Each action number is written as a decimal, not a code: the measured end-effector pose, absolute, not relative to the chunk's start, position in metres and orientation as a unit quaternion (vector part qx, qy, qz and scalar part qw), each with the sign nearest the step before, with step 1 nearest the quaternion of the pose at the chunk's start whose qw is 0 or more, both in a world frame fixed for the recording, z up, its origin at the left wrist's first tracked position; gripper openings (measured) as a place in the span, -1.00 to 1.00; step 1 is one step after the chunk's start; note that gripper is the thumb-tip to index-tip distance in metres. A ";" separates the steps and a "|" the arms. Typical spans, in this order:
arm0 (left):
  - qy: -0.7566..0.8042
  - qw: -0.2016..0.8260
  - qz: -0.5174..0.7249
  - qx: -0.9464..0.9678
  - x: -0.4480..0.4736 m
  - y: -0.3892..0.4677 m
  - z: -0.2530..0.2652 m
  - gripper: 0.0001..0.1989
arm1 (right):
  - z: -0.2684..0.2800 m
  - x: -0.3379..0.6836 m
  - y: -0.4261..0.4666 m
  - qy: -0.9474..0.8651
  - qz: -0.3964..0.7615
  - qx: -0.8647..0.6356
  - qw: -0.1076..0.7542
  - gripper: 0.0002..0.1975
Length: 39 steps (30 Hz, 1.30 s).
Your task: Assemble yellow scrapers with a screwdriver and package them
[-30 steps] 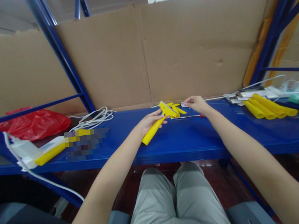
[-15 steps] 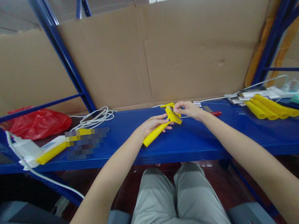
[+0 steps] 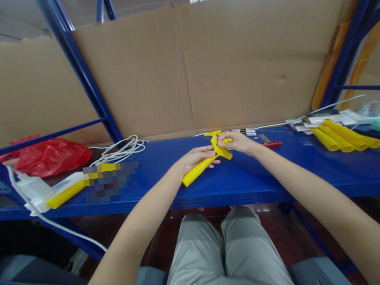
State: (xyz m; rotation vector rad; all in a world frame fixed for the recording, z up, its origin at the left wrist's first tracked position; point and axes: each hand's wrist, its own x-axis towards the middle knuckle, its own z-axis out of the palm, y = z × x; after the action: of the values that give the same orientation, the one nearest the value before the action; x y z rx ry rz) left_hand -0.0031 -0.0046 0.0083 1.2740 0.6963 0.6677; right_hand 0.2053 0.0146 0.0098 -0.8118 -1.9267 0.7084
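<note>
My left hand (image 3: 198, 157) is wrapped round the neck of a yellow T-shaped scraper (image 3: 197, 172), holding it tilted above the blue table. Its handle points down toward me, and its flat head (image 3: 225, 152) lies just beyond the fingers. My right hand (image 3: 234, 140) is closed in a pinch against the upper face of that head. Whatever sits between its fingertips is too small to make out. Right behind the head lies another yellow T-shaped piece (image 3: 212, 133), partly hidden. A red-handled tool (image 3: 272, 144) with a grey blade rests to the right of my right hand.
Several yellow tubes (image 3: 346, 136) lie at the right, near papers (image 3: 326, 120). At the left are coiled white cable (image 3: 124, 148), a red plastic bag (image 3: 51, 155), a white power strip (image 3: 66, 183) and another yellow handle (image 3: 66, 194). Cardboard (image 3: 181, 69) walls the back.
My right hand has come down and slightly left onto the scraper's head, its fingers now covering part of it. The left hand has hardly moved.
</note>
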 end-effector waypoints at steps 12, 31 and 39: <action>0.308 0.679 0.313 0.588 -0.003 -0.001 0.004 -0.58 | 0.011 0.198 0.010 -0.750 0.320 -0.362 0.452 -0.85; 0.315 0.668 0.310 0.598 -0.001 0.000 0.004 -0.60 | 0.007 0.195 0.012 -0.732 0.339 -0.372 0.460 -0.84; 0.304 0.672 0.305 0.602 -0.002 0.003 0.002 -0.55 | 0.006 0.194 0.012 -0.737 0.317 -0.384 0.457 -0.86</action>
State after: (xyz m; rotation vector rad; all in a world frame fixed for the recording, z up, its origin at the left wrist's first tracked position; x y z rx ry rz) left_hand -0.0025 0.0028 0.0021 1.3559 0.6853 0.6858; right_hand 0.1936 0.0122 0.0061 -0.9469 -1.8168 0.7819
